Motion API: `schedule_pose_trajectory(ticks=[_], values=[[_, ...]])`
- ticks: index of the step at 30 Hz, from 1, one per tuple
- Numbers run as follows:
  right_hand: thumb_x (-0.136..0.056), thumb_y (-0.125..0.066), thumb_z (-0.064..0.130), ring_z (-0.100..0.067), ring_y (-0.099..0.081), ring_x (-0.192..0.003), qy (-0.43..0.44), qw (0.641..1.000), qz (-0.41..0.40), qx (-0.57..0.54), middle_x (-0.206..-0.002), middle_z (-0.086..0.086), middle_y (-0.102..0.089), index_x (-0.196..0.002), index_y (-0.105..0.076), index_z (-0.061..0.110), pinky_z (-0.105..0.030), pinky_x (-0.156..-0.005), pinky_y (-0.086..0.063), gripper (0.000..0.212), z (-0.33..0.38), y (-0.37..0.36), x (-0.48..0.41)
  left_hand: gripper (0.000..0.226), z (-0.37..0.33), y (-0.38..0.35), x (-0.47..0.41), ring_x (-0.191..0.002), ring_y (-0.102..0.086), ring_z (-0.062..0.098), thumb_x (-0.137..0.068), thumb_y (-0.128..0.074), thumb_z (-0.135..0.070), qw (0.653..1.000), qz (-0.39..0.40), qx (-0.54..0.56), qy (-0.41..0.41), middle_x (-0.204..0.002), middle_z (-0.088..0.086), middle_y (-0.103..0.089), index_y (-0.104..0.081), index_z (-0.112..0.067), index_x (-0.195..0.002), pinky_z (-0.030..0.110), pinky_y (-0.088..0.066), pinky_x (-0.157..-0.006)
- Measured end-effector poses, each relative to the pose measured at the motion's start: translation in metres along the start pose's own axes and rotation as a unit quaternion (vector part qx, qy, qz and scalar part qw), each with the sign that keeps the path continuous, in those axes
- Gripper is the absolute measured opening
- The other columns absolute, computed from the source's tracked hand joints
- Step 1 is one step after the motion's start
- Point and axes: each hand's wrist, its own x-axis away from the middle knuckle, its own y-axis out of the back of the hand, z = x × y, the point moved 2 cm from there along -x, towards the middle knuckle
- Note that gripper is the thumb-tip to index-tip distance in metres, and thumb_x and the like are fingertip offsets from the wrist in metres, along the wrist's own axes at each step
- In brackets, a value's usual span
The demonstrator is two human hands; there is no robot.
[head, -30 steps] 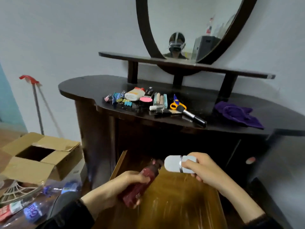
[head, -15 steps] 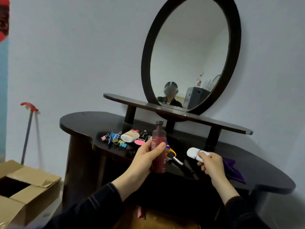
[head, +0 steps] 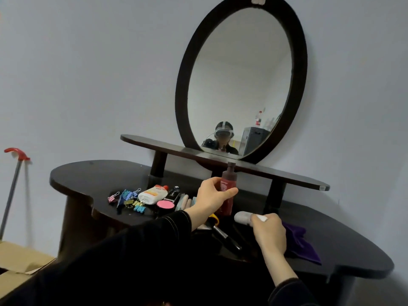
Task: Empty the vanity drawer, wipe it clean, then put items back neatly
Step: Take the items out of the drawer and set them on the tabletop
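Note:
My left hand (head: 212,197) grips a dark red bottle (head: 228,191) upright over the dark vanity top (head: 88,175), behind the row of small items. My right hand (head: 268,233) holds a white capsule-shaped case (head: 242,217) low over the top, next to the purple cloth (head: 302,244). Laid out on the top are coloured binder clips (head: 130,199), a white tube (head: 153,194), a pink compact (head: 165,204), yellow scissors (head: 214,218) and a black brush (head: 227,237). The drawer is out of view below.
An oval mirror (head: 240,78) stands on a narrow shelf (head: 176,149) at the back of the vanity. A cardboard box (head: 19,259) sits on the floor at lower left. A red-topped pole (head: 13,184) leans on the wall at left.
Both hands came up from the open drawer to the vanity top, carrying the red bottle and the white case. The view tilted upward and the drawer left the frame.

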Motion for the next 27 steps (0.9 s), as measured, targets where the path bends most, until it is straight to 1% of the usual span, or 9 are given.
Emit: schedule_pose_trajectory(ticks=[3,7,10,13,16,18,22,25,27], values=[[-0.091,-0.058,0.037,-0.030,-0.062,-0.096,0.018,0.998,-0.010,0.067,-0.114,-0.009,-0.066,-0.125,-0.053,0.016,-0.036,-0.073,-0.043,0.040,0.006,0.001,0.006,0.028,0.016,-0.012,-0.015,-0.093,-0.067,0.011,-0.079,-0.083,-0.034,0.998,0.004,-0.068,0.012,-0.093,-0.005,-0.072,-0.067,-0.022,-0.099,0.031,-0.054,-0.086],[-0.089,-0.059,0.048,-0.028,-0.061,-0.113,0.052,0.993,0.038,0.097,-0.129,-0.004,-0.062,-0.142,-0.044,0.020,-0.037,-0.079,-0.041,0.062,0.010,0.000,0.008,0.032,0.035,-0.021,-0.019,-0.096,-0.064,0.007,-0.082,-0.080,-0.036,0.992,0.023,-0.124,0.009,-0.096,-0.012,-0.067,-0.064,-0.025,-0.107,0.025,-0.049,-0.082],[-0.093,-0.057,0.049,-0.025,-0.059,-0.114,0.086,0.987,0.076,0.109,-0.137,-0.001,-0.054,-0.143,-0.042,0.023,-0.036,-0.080,-0.042,0.059,0.014,0.000,0.009,0.032,0.035,-0.022,-0.022,-0.099,-0.065,0.010,-0.083,-0.078,-0.035,0.985,0.025,-0.172,-0.006,-0.103,-0.007,-0.069,-0.065,-0.022,-0.110,0.030,-0.052,-0.088],[-0.096,-0.054,0.051,-0.021,-0.060,-0.105,0.122,0.980,0.105,0.114,-0.127,0.002,-0.055,-0.129,-0.052,0.027,-0.037,-0.081,-0.050,0.042,0.016,0.000,0.011,0.038,0.032,-0.019,-0.021,-0.106,-0.064,0.016,-0.084,-0.077,-0.029,0.976,0.039,-0.216,-0.014,-0.112,-0.002,-0.069,-0.064,-0.018,-0.118,0.034,-0.052,-0.093],[-0.094,-0.056,0.047,-0.017,-0.060,-0.099,0.141,0.974,0.126,0.122,-0.115,0.005,-0.059,-0.117,-0.057,0.029,-0.039,-0.082,-0.053,0.029,0.016,0.000,0.013,0.043,0.027,-0.008,-0.008,-0.110,-0.061,0.014,-0.087,-0.072,-0.026,0.971,0.015,-0.236,-0.038,-0.117,-0.004,-0.066,-0.061,-0.020,-0.128,0.023,-0.044,-0.084],[-0.093,-0.055,0.044,-0.016,-0.059,-0.100,0.136,0.974,0.132,0.125,-0.115,0.007,-0.060,-0.116,-0.058,0.030,-0.037,-0.080,-0.051,0.026,0.015,0.000,0.012,0.044,0.020,0.006,0.009,-0.112,-0.058,0.013,-0.089,-0.069,-0.022,0.971,-0.028,-0.227,-0.064,-0.118,-0.005,-0.062,-0.059,-0.021,-0.132,0.023,-0.044,-0.087],[-0.097,-0.055,0.036,-0.020,-0.059,-0.095,0.112,0.986,0.054,0.112,-0.117,0.002,-0.055,-0.109,-0.062,0.025,-0.036,-0.076,-0.047,0.018,0.009,0.000,0.009,0.026,0.006,0.044,0.067,-0.103,-0.058,0.008,-0.089,-0.064,-0.009,0.969,-0.078,-0.173,-0.160,-0.104,-0.013,-0.062,-0.066,-0.024,-0.110,0.036,-0.051,-0.090],[-0.098,-0.054,0.024,-0.017,-0.056,-0.083,0.116,0.992,-0.004,0.047,-0.111,-0.001,-0.056,-0.097,-0.065,0.023,-0.032,-0.067,-0.040,0.011,0.008,0.004,0.012,0.017,0.001,0.072,0.121,-0.101,-0.058,0.008,-0.089,-0.060,-0.015,0.951,-0.088,-0.169,-0.243,-0.098,-0.017,-0.061,-0.065,-0.027,-0.100,0.026,-0.049,-0.084],[-0.095,-0.052,0.007,-0.021,-0.059,-0.086,0.153,0.986,-0.053,-0.047,-0.103,-0.004,-0.061,-0.086,-0.066,0.020,-0.031,-0.069,-0.037,0.021,0.008,0.010,0.025,0.014,0.003,0.083,0.152,-0.098,-0.058,0.013,-0.089,-0.057,-0.019,0.936,-0.093,-0.181,-0.288,-0.097,-0.018,-0.060,-0.064,-0.026,-0.098,0.021,-0.046,-0.080]])
